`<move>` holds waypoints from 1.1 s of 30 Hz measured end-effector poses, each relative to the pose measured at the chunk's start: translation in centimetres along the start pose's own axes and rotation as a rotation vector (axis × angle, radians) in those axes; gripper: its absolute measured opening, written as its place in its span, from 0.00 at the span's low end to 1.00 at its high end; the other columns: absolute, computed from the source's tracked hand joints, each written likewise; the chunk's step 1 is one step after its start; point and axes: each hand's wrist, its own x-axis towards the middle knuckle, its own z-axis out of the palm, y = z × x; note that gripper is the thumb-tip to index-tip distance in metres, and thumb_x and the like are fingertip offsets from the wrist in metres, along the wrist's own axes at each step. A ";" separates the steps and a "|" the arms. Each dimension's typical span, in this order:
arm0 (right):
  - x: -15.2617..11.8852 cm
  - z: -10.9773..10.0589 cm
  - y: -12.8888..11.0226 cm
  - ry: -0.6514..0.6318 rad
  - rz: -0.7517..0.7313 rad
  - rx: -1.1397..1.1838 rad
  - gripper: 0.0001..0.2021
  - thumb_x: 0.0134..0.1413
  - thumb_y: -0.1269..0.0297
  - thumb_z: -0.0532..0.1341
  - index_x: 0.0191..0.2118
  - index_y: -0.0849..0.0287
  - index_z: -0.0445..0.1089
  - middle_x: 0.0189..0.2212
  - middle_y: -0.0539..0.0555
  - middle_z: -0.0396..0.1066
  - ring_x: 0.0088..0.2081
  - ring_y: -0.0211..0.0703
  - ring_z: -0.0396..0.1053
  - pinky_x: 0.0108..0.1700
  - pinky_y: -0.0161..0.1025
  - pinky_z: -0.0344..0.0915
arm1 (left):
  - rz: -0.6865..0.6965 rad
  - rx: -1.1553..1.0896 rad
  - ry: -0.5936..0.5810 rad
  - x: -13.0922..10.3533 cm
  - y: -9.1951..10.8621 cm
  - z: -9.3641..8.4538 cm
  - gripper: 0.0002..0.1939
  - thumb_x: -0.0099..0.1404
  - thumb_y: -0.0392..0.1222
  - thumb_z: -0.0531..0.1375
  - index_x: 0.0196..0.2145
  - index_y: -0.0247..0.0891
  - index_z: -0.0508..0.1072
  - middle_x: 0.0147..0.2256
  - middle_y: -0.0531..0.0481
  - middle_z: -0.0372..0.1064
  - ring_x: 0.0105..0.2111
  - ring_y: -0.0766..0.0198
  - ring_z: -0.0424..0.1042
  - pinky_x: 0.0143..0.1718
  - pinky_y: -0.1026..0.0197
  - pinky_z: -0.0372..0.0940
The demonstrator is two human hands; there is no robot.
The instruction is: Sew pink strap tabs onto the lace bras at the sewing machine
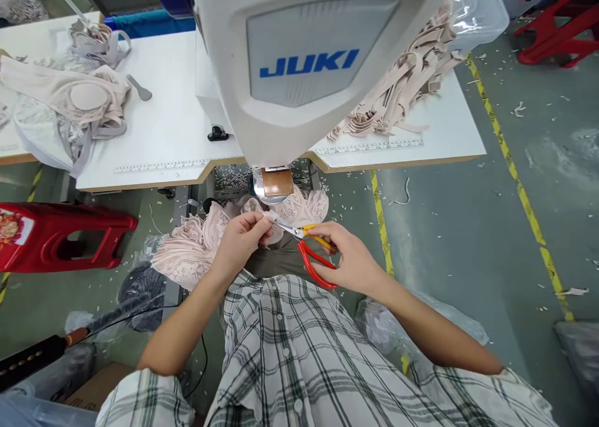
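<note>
My left hand [239,238] pinches a bit of pale pink fabric between thumb and fingertips, just in front of the sewing machine. In my right hand [352,261] is a pair of scissors [298,233] with one red and one yellow handle, its fingers round the handles. The blades point left and reach the fabric at my left fingertips; whether they are closed on it I cannot tell. Pink lace bra pieces [191,249] hang bunched beside and behind my left hand, with more lace [306,207] under the machine head.
The white JUKI sewing machine [299,58] overhangs the white table [163,115]. Beige straps [397,90] are heaped at its right, finished-looking bras [88,96] at its left. A red stool [93,221] stands left. Plastic bags [388,321] and scraps lie on the floor.
</note>
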 end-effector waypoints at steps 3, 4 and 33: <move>1.0 0.2 -0.3 -0.016 -0.005 -0.004 0.22 0.50 0.61 0.66 0.52 0.54 0.66 0.49 0.56 0.72 0.41 0.46 0.72 0.38 0.42 0.70 | 0.019 0.137 0.033 0.0 0.1 0.2 0.13 0.64 0.46 0.62 0.27 0.35 0.72 0.25 0.53 0.70 0.23 0.71 0.66 0.28 0.67 0.61; 1.2 0.1 -0.4 -0.018 -0.005 -0.012 0.22 0.51 0.61 0.65 0.52 0.54 0.66 0.49 0.56 0.72 0.39 0.45 0.72 0.37 0.41 0.70 | 0.022 0.169 0.037 0.0 0.1 0.2 0.13 0.65 0.45 0.61 0.27 0.35 0.72 0.25 0.53 0.70 0.23 0.70 0.67 0.28 0.67 0.61; 11.4 -12.5 3.7 0.307 0.015 -0.339 0.18 0.58 0.61 0.58 0.50 0.65 0.72 0.49 0.68 0.72 0.52 0.61 0.67 0.55 0.55 0.61 | -0.147 -0.216 0.114 -0.3 1.3 2.1 0.19 0.48 0.52 0.72 0.27 0.34 0.75 0.21 0.57 0.61 0.19 0.76 0.57 0.19 0.72 0.53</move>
